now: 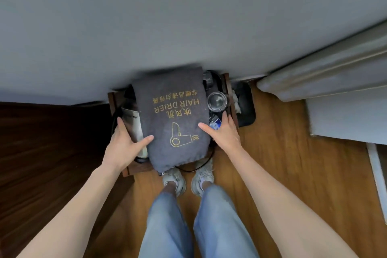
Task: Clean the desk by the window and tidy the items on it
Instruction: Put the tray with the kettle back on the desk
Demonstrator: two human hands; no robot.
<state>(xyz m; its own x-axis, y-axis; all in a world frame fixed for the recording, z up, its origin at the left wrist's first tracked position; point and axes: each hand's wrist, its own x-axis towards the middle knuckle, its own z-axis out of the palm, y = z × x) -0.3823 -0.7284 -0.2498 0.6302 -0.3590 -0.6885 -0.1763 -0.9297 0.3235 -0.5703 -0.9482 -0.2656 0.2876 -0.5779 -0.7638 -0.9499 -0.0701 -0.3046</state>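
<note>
A dark wooden tray (138,167) hangs above the floor in front of my legs, held at its two sides. On it lies a grey cloth bag (173,115) printed "HAIR DRIER" in yellow, covering most of the tray. My left hand (123,144) grips the tray's left edge, thumb on the bag. My right hand (227,134) grips the right edge, its thumb also on the bag. A clear glass (217,101) stands at the tray's right side, a blue and white packet (215,125) beside it. A white object (134,125) is partly hidden under the bag.
A black cable (196,167) dangles off the tray's near edge over my shoes. A black bin (246,107) with white litter stands on the wooden floor (272,163) to the right. A dark wooden surface (41,153) lies left, a grey wall (188,16) ahead, white furniture (339,113) right.
</note>
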